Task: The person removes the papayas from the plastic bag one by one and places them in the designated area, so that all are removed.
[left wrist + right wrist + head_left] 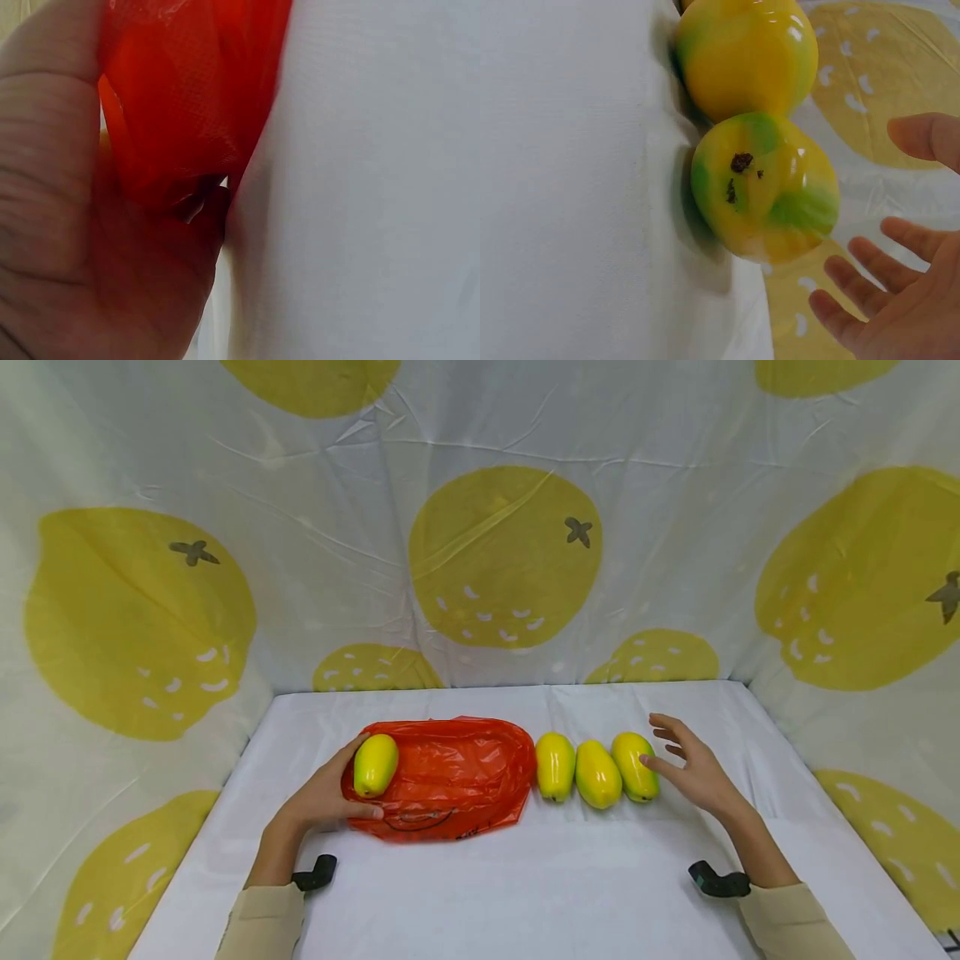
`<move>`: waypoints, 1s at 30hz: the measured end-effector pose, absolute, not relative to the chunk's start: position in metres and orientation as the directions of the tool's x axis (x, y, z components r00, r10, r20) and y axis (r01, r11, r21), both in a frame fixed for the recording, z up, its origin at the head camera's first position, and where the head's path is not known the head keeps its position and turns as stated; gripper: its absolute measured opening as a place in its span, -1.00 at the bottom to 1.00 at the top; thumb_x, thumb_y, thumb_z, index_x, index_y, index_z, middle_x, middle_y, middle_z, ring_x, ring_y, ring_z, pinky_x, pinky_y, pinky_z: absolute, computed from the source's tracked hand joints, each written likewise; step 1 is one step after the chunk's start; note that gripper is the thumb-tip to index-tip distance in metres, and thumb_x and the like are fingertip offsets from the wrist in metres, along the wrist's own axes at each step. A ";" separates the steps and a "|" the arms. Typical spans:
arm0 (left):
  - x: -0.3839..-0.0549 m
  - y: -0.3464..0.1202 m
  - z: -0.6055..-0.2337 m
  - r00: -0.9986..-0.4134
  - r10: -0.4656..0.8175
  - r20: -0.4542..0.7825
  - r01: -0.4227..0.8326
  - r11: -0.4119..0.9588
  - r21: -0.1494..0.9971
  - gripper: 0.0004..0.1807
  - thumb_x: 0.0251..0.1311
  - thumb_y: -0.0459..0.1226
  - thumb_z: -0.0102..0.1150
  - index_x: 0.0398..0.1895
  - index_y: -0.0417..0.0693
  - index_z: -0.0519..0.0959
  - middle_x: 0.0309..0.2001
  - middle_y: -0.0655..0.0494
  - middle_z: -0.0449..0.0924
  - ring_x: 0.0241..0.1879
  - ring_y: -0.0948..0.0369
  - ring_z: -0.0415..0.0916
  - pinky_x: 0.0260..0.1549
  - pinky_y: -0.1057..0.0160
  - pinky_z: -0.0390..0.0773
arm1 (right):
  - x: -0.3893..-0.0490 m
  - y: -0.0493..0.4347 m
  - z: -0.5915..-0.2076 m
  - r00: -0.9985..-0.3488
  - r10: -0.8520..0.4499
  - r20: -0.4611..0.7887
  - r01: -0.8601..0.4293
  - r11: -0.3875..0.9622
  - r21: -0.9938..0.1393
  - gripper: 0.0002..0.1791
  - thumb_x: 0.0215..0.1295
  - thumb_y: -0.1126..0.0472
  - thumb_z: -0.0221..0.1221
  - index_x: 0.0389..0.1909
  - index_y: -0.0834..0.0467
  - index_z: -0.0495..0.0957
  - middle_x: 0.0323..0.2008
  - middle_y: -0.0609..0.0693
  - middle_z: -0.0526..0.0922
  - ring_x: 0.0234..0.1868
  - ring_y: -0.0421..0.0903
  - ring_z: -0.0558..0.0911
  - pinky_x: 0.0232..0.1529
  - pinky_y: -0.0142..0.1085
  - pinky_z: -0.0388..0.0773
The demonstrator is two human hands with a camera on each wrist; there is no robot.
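Observation:
A red plastic bag [465, 768] lies flat on the white-covered table, dark printing along its near edge. My left hand [318, 795] grips its left end, thumb on the near side. One glossy yellow-green fruit, mango-like, [376, 766] sits at that end, between the thumb and the fingers. Red film fills the hand's grasp in the left wrist view. Right of the bag stand three similar fruits in a row: a left one [555, 767], a middle one [597, 775] and a right one [634, 766]. My right hand [701, 777], fingers spread, holds nothing beside the right fruit, its thumb tip overlapping it.
White cloth covers the table [517, 893]. Curtains [495, 560] printed with big yellow lemons hang behind it and along both sides. A dark band with a small camera sits on each wrist, the left one [315, 872] and the right one [718, 880].

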State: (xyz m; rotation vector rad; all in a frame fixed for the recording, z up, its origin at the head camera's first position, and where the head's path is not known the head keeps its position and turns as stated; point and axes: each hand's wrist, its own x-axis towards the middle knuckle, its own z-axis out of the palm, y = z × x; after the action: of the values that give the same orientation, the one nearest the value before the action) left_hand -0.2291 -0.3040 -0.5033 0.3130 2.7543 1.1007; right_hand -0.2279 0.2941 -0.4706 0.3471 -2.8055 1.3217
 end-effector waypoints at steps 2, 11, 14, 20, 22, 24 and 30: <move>-0.229 -0.304 -0.503 -0.966 0.250 -0.071 0.132 0.708 0.694 0.45 -0.22 0.19 0.65 0.69 0.15 -0.11 0.62 -0.10 0.06 0.53 -0.19 0.10 0.40 -0.41 0.25 | -0.229 0.294 -0.469 -0.972 -0.188 0.140 -0.226 0.604 -0.765 -0.23 0.46 0.07 0.25 0.55 0.19 0.14 0.51 0.30 0.26 0.46 0.33 0.31 0.43 0.35 0.24; -0.230 -0.305 -0.502 -0.967 0.247 -0.058 0.144 0.723 0.676 0.39 -0.14 0.20 0.60 0.69 0.15 -0.09 0.62 -0.11 0.06 0.53 -0.20 0.12 0.41 -0.44 0.19 | -0.233 0.286 -0.457 -0.960 -0.199 0.198 -0.277 0.565 -0.777 -0.28 0.47 0.10 0.25 0.53 0.17 0.20 0.49 0.24 0.32 0.44 0.27 0.36 0.43 0.31 0.26; -0.229 -0.305 -0.501 -0.967 0.248 -0.057 0.145 0.720 0.678 0.40 -0.16 0.21 0.61 0.69 0.16 -0.09 0.62 -0.10 0.07 0.53 -0.20 0.12 0.41 -0.44 0.19 | -0.236 0.281 -0.455 -0.955 -0.212 0.206 -0.291 0.559 -0.776 -0.29 0.48 0.07 0.24 0.53 0.14 0.21 0.49 0.20 0.33 0.43 0.23 0.38 0.48 0.13 0.32; -0.230 -0.304 -0.502 -0.967 0.247 -0.063 0.139 0.718 0.682 0.42 -0.18 0.21 0.62 0.69 0.18 -0.10 0.62 -0.11 0.06 0.54 -0.20 0.11 0.41 -0.44 0.21 | -0.240 0.267 -0.447 -0.948 -0.231 0.221 -0.312 0.521 -0.794 -0.30 0.47 0.12 0.26 0.53 0.13 0.22 0.49 0.20 0.32 0.45 0.24 0.38 0.50 0.11 0.32; -0.229 -0.305 -0.502 -0.967 0.247 -0.070 0.134 0.718 0.684 0.42 -0.19 0.21 0.62 0.69 0.19 -0.10 0.62 -0.11 0.05 0.54 -0.20 0.11 0.40 -0.43 0.23 | -0.241 0.260 -0.445 -0.948 -0.238 0.213 -0.309 0.506 -0.805 -0.29 0.46 0.14 0.26 0.53 0.12 0.21 0.50 0.21 0.31 0.45 0.25 0.37 0.47 0.25 0.27; -0.229 -0.305 -0.502 -0.966 0.246 -0.076 0.130 0.719 0.683 0.43 -0.19 0.21 0.62 0.69 0.20 -0.11 0.62 -0.11 0.05 0.53 -0.20 0.11 0.39 -0.43 0.26 | -0.242 0.254 -0.442 -0.949 -0.242 0.204 -0.301 0.495 -0.815 -0.28 0.45 0.13 0.27 0.53 0.11 0.21 0.50 0.20 0.31 0.46 0.24 0.36 0.48 0.24 0.26; -0.228 -0.305 -0.501 -0.967 0.243 -0.075 0.128 0.719 0.683 0.45 -0.21 0.22 0.62 0.69 0.20 -0.13 0.62 -0.11 0.05 0.53 -0.19 0.12 0.38 -0.42 0.28 | -0.246 0.236 -0.438 -0.945 -0.254 0.207 -0.308 0.471 -0.827 -0.28 0.44 0.13 0.28 0.52 0.09 0.23 0.51 0.18 0.31 0.47 0.21 0.36 0.50 0.22 0.26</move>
State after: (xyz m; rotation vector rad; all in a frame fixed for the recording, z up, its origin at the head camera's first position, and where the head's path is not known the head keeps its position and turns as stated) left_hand -0.2282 -0.3051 -0.5014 0.3004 2.7629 1.0798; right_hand -0.2458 0.2358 -0.4380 0.5057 -2.6464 1.5058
